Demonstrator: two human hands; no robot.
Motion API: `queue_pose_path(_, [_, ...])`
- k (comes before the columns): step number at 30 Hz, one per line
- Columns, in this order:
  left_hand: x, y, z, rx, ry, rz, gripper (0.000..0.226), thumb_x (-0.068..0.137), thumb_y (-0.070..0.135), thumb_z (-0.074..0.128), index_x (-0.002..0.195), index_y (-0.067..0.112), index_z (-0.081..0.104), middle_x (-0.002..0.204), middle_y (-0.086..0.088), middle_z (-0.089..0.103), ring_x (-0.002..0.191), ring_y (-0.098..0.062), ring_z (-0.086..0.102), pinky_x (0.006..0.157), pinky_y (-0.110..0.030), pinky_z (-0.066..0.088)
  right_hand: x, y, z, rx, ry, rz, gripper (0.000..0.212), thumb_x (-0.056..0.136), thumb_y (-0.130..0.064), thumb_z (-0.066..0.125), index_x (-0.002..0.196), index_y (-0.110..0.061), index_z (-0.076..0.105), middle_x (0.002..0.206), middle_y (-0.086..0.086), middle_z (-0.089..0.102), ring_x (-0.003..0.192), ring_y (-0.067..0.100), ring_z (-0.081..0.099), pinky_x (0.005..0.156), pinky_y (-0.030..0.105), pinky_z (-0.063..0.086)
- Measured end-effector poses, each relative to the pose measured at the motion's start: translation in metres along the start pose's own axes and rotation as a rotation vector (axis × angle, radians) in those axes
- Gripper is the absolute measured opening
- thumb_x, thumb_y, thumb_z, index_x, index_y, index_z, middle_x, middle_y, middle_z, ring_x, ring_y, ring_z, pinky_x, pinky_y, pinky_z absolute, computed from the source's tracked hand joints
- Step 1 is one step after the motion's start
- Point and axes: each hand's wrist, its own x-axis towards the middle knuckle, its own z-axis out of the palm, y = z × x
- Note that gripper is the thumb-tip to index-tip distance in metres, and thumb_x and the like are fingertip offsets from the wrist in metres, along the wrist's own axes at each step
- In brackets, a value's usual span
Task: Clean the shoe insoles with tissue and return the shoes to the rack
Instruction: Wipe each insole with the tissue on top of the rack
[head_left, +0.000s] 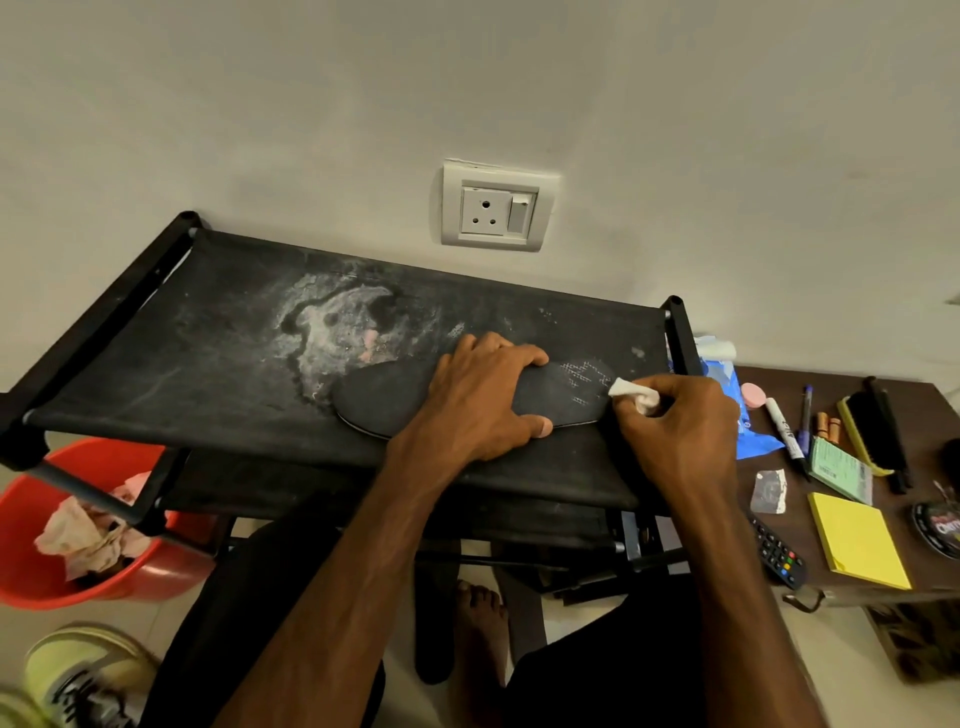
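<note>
The dark insole (384, 400) lies flat on the top fabric shelf of the shoe rack (208, 322), near its front right corner. Our left hand (478, 400) grips the insole across its middle, fingers over the far edge, thumb on the near edge. Our right hand (680, 431) pinches a wadded white tissue (636, 397) against the insole's right end.

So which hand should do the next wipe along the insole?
Right. The right hand pinches the tissue at the end of the insole, while the left hand grips its middle, steadying it on the rack.
</note>
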Motion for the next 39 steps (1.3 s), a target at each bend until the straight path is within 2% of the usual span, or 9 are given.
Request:
queue_pose_path(5, [0.002,-0.001,-0.001,0.007,0.001,-0.007,0.075,0.079,0.053,0.077,0.145,0.039,0.045,0.147,0.003,0.043,0.135,-0.021,0.035,0.111,-0.039,0.031,-0.008,-0.015,0.009,-0.002,-0.116,-0.122,0.010,0.083,-0.015,0.071,0.078,-0.013,0.080,0.066,0.004,0.072,0.061,0.013,0.067,0.063,0.041,0.059])
queue_pose_path(9, [0.001,-0.001,0.000,-0.001,-0.006,-0.004,0.074,0.080,0.053,0.077,0.145,0.039,0.045,0.148,0.003,0.042,0.136,-0.021,0.035,0.111,-0.040,0.030,-0.007,-0.013,0.006,0.050,-0.113,-0.080,0.008,0.083,-0.019,0.076,0.087,-0.019,0.083,0.069,-0.005,0.074,0.065,-0.003,0.066,0.062,0.021,0.054])
queue_pose_path(13, [0.001,-0.001,-0.002,-0.009,-0.015,-0.006,0.073,0.080,0.053,0.077,0.145,0.040,0.045,0.148,0.003,0.042,0.136,-0.021,0.034,0.111,-0.040,0.029,0.002,-0.001,0.001,0.027,0.013,0.019,0.016,0.085,-0.015,0.069,0.093,-0.014,0.082,0.075,0.007,0.076,0.068,0.018,0.069,0.067,0.035,0.057])
queue_pose_path(15, [0.000,-0.001,-0.002,-0.013,-0.021,-0.007,0.073,0.081,0.053,0.077,0.145,0.039,0.045,0.148,0.003,0.042,0.137,-0.022,0.034,0.111,-0.040,0.029,0.005,0.004,0.001,0.018,0.023,0.043,0.015,0.086,-0.014,0.068,0.093,-0.011,0.081,0.076,0.009,0.075,0.069,0.021,0.068,0.071,0.042,0.059])
queue_pose_path(25, [0.000,0.000,-0.003,0.002,-0.028,-0.011,0.073,0.081,0.053,0.076,0.146,0.039,0.044,0.148,0.002,0.041,0.136,-0.022,0.034,0.112,-0.041,0.029,0.006,0.003,0.004,0.006,0.053,0.006,0.016,0.084,-0.010,0.065,0.087,-0.012,0.080,0.073,0.011,0.074,0.069,0.026,0.069,0.067,0.039,0.056])
queue_pose_path(28, [0.000,0.001,-0.003,-0.001,-0.027,-0.011,0.074,0.081,0.053,0.076,0.146,0.039,0.044,0.148,0.002,0.041,0.136,-0.021,0.034,0.112,-0.041,0.029,0.005,0.002,0.003,-0.021,0.023,-0.021,0.016,0.084,-0.010,0.063,0.080,-0.011,0.079,0.064,0.010,0.069,0.063,0.026,0.065,0.059,0.033,0.049])
queue_pose_path(31, [0.000,0.002,-0.003,0.009,-0.024,-0.017,0.075,0.081,0.053,0.077,0.146,0.039,0.043,0.149,0.002,0.041,0.137,-0.021,0.034,0.112,-0.041,0.029,-0.001,-0.008,0.007,-0.024,-0.028,-0.100,0.013,0.083,-0.012,0.068,0.078,-0.008,0.078,0.065,0.012,0.070,0.061,0.025,0.066,0.060,0.040,0.055])
queue_pose_path(35, [0.001,0.002,-0.003,0.009,-0.032,-0.018,0.074,0.081,0.051,0.077,0.146,0.038,0.044,0.149,0.001,0.041,0.137,-0.022,0.033,0.112,-0.040,0.029,-0.005,-0.018,0.014,-0.019,-0.129,-0.165,0.016,0.083,-0.015,0.073,0.069,-0.007,0.076,0.058,0.006,0.068,0.056,0.018,0.066,0.054,0.038,0.054])
queue_pose_path(39, [0.000,0.002,-0.002,-0.003,-0.029,-0.014,0.074,0.081,0.053,0.076,0.146,0.039,0.044,0.148,0.003,0.041,0.136,-0.021,0.033,0.112,-0.040,0.029,0.000,-0.012,0.007,0.033,-0.060,-0.070,0.009,0.082,-0.018,0.075,0.084,-0.015,0.083,0.070,0.002,0.075,0.063,0.009,0.067,0.064,0.035,0.059])
